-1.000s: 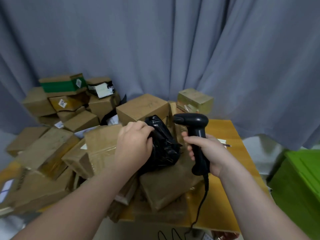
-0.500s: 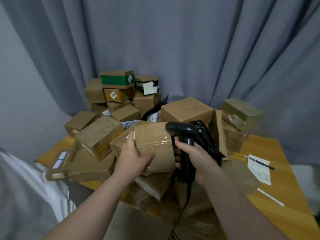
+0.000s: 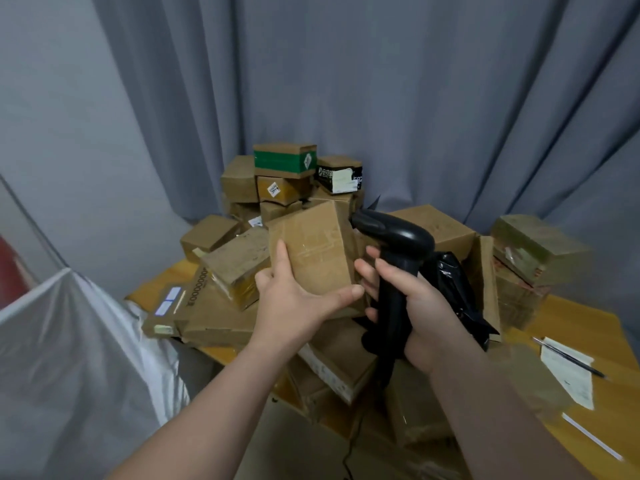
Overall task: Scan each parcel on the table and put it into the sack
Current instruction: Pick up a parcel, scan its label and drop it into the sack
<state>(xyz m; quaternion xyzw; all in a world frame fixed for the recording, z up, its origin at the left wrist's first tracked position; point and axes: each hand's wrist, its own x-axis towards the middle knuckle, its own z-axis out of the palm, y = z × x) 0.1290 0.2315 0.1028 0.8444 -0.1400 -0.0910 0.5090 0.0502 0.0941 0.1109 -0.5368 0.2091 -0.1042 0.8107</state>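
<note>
The left hand (image 3: pixel 298 301) has its thumb stretched along the lower edge of a brown cardboard parcel (image 3: pixel 311 251) and one finger straight up the left edge; its other fingers are hidden behind. It holds the parcel upright and tilted above the heap, the forearm rising from the lower left. The right hand (image 3: pixel 419 303) has its fingers (image 3: pixel 369 273) curled tight round the handle of a black scanner (image 3: pixel 393 233), whose nose is just beside the parcel's upper right edge. Its cable (image 3: pixel 384 375) hangs down.

Behind the scanner lies a black plastic bag (image 3: pixel 453 282). Boxes crowd the wooden table (image 3: pixel 620 337), with a green-banded box (image 3: pixel 284 161) on top. A pen (image 3: pixel 569 357) lies across a paper slip (image 3: pixel 571 379) on the right. The white sack (image 3: pixel 69 341) stands open at the left, beside the table.

There are two hands, one scanner, one sack, one pen and one slip. The boxes number well over a dozen, too heaped to count exactly.
</note>
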